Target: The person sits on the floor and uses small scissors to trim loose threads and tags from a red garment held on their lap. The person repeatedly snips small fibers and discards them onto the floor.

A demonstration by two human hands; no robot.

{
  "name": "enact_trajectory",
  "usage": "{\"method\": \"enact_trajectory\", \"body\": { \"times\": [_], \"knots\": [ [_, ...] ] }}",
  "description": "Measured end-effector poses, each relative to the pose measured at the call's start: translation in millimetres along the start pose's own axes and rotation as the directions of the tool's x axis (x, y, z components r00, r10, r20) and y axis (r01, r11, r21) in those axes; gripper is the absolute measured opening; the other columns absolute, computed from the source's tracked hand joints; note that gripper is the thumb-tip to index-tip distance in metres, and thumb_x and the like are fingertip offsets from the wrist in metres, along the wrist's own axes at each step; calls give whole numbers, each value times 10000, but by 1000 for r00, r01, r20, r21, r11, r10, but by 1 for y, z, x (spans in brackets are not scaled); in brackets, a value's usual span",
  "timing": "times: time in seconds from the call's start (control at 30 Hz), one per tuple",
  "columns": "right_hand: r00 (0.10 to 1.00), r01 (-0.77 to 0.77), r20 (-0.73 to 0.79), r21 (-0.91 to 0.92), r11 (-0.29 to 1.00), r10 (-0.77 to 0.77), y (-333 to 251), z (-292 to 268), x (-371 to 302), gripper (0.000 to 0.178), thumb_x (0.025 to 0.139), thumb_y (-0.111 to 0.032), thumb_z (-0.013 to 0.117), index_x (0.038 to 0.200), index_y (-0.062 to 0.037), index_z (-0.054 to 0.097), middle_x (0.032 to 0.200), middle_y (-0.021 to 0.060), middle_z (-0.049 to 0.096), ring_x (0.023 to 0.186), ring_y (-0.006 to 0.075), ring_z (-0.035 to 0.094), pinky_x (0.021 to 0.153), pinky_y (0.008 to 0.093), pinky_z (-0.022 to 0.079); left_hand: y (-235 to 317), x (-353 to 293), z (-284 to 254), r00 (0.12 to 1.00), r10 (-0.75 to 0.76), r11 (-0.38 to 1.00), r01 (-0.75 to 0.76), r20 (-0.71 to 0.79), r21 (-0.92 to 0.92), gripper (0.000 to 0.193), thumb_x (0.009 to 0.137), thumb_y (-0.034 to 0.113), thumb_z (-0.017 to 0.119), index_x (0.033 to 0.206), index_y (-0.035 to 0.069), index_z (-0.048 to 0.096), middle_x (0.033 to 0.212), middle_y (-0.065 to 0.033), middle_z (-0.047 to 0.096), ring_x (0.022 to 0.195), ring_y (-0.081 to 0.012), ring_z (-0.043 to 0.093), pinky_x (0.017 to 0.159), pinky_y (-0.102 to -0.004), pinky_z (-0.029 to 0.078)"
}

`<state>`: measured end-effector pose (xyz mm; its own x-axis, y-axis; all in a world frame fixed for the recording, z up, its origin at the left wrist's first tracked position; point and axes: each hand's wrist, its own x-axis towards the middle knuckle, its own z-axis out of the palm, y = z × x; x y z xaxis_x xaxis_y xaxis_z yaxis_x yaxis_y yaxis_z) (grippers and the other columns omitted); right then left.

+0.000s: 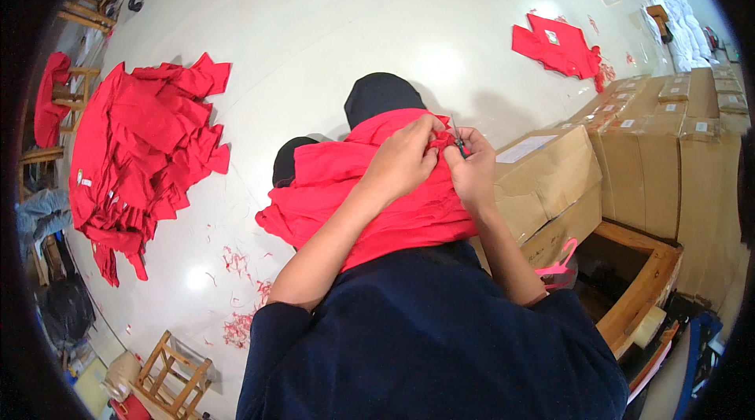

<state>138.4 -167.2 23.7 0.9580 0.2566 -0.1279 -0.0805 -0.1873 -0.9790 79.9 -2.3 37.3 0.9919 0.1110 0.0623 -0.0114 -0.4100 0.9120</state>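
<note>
A red garment lies bunched across my lap, over my dark-clad knees. My left hand pinches a gathered bit of its cloth near the garment's right side. Close beside it, my right hand is closed on a small pair of thread snips. Their thin pointed metal tip stands up between the two hands, against the red cloth. Fingers partly cover the snips' dark handle, and whether the blades are apart is too small to tell.
At left, a large heap of red shirts covers the floor; another red shirt lies far right. Cardboard boxes crowd my right side, near a wooden frame and pink hanger. Red scraps litter the floor by a wooden stool.
</note>
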Motion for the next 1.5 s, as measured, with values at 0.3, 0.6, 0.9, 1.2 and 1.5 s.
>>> {"method": "enact_trajectory", "body": {
  "times": [0.3,0.6,0.9,1.2,1.5],
  "knots": [
    [986,-159,63,97,982,153,-2,-9,-13,243,1144,-88,587,1295,52,716,1184,44,745,1113,98,659,1009,263,524,19,10,-14,999,23,979,-18,-23,203,162,1042,9,582,1173,-11,675,1168,-254,728,1155,-479,698,989,-552,565],
    [967,-204,170,62,977,191,-1,-31,-19,249,1187,-250,645,1222,-13,712,836,-74,634,733,10,556,636,224,441,-23,23,11,995,-97,954,86,-24,-288,174,1196,96,479,1303,-5,572,1192,-189,738,1175,-353,731,1057,-451,549],
    [882,-455,318,378,806,349,-10,-37,6,209,1189,-271,637,1078,-95,622,694,-79,453,521,45,403,467,251,310,-28,22,13,981,-151,968,123,-119,-217,231,1166,177,618,1325,12,596,1222,-153,691,1102,-256,673,1039,-382,511],
    [916,-390,256,383,838,309,-11,-33,-1,211,1181,-263,654,1201,-55,682,671,-81,476,516,37,396,470,249,317,10,5,20,953,135,987,-104,-271,125,199,1018,151,810,1157,10,792,1017,-114,766,933,-291,688,878,-422,548],
    [936,-336,219,319,886,276,-10,-34,-2,232,1136,-264,738,1112,-35,708,680,-89,519,525,23,402,475,241,308,-4,8,29,962,36,994,-62,-270,-92,115,1029,120,786,1099,29,797,822,-139,754,717,-268,693,677,-393,532]
  ]
}}
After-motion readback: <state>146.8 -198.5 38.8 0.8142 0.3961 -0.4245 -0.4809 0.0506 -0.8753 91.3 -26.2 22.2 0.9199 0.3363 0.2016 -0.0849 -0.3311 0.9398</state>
